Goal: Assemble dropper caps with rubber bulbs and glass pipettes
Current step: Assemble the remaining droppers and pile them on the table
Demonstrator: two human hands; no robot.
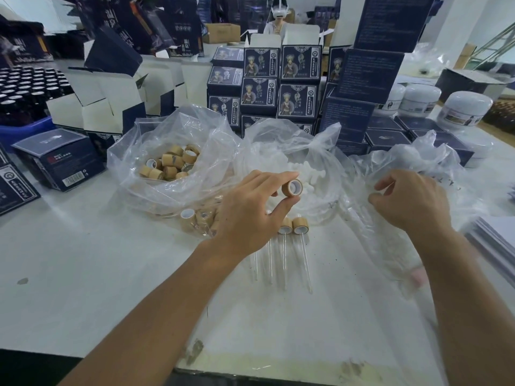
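Head view, bamboo-coloured cap (292, 188), white lining, pinched by left hand (252, 210)

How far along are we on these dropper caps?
Early. Done: a few finished droppers lie on the table. In hand: left hand pinches a bare cap; right hand pinches the clear bag. Left: many loose caps and white bulbs remain bagged.

One head-worn wide-angle camera is looking forward and down over the white table (83, 274) — both forearms are reaching in from the bottom edge, close to the lens. Farther off, stacked dark boxes (278, 87) are filling the background — straight lines are bowing toward the frame's edges.
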